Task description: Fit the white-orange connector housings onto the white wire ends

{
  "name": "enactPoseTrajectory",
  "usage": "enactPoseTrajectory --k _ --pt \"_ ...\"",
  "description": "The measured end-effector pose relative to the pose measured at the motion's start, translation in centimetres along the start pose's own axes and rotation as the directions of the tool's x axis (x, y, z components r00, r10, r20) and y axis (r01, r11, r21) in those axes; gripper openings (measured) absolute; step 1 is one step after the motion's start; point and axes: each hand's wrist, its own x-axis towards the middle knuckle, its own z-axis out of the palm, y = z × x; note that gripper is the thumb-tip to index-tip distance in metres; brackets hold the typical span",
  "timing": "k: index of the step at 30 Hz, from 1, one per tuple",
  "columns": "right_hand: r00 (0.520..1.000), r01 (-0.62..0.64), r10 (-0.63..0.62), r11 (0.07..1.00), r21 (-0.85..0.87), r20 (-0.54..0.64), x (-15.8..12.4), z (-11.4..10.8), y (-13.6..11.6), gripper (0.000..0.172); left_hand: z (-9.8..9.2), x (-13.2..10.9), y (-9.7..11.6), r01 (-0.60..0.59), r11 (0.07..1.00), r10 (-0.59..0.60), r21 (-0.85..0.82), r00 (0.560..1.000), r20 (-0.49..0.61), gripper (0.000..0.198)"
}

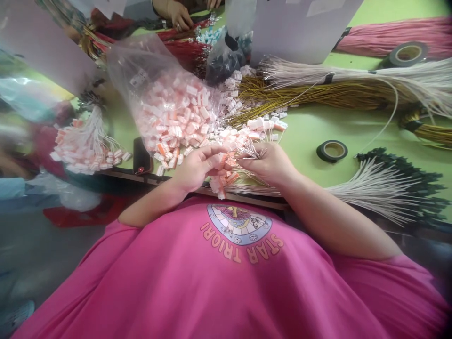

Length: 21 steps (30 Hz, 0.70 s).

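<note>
My left hand (199, 167) is curled around a cluster of small white-and-orange plastic connectors (222, 181) at the near edge of the green table (310, 132). Fingertip to fingertip with it, my right hand (270, 162) pinches a bunch of thin white wires (367, 188) whose metal-tipped ends (252, 150) point at the connectors. The wires trail away to the right across the table. A clear plastic bag (165, 99) full of the same connectors lies just beyond my hands, with loose ones spilled around it.
A black tape roll (332, 150) lies right of my hands, another (406, 53) farther back. Bundles of yellow (318, 94), white (353, 75), pink (388, 35) and dark green wires (406, 172) cover the table. A finished wired bunch (88, 141) and a dark phone (141, 157) lie left. Another person's hand (180, 16) rests at the far edge.
</note>
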Motion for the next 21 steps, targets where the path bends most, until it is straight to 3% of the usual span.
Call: enactPoseTrajectory --k 9,15,21 --pt "1.000 0.028 -0.027 0.998 -0.050 0.012 0.0 0.0 -0.2 0.016 1.2 0.5 0.4 0.028 0.985 -0.023 0.172 0.999 -0.032 0.028" --pt "0.999 0.019 -0.014 0.995 -0.099 0.048 0.1 0.1 -0.1 0.016 1.8 0.5 0.4 -0.053 0.907 0.112 0.419 0.987 -0.118 0.023" --pt "0.997 0.014 -0.006 0.994 -0.106 0.076 0.1 0.4 0.0 0.015 1.9 0.5 0.1 -0.143 0.832 0.222 0.536 0.971 -0.086 0.020"
